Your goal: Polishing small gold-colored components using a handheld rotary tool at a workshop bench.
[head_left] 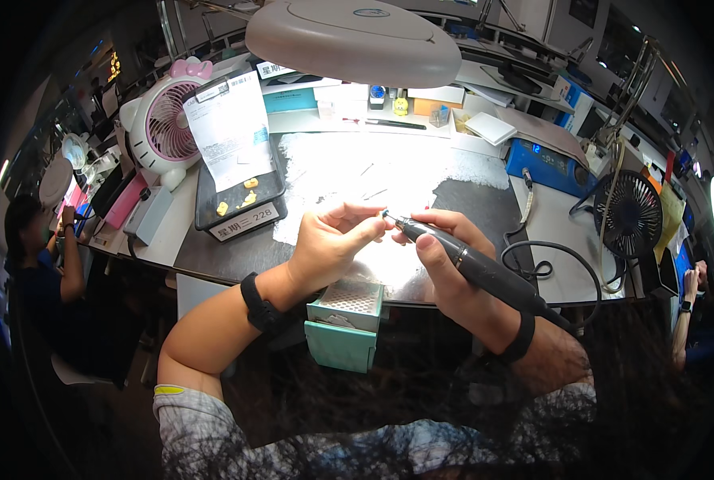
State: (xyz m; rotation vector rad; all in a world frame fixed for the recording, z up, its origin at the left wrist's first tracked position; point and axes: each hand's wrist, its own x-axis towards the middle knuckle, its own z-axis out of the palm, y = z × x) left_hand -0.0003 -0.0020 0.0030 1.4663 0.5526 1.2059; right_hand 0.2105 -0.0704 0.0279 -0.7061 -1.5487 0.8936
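Note:
My right hand is wrapped round a black corded rotary tool handpiece, its tip pointing up and left. At that tip my left hand pinches with thumb and forefinger; whatever small piece sits between them is too small to make out. Both hands meet over the brightly lit bench. Left of them stands a black tray with several small yellow pieces in it and a printed paper sheet on a clip. Just below my hands a pale green drawer stands pulled out from the bench edge.
A large lamp head hangs over the bench. A pink and white fan stands left, a black fan right. The tool's cord loops near a blue control box. A co-worker sits at far left; another person's arm shows at far right.

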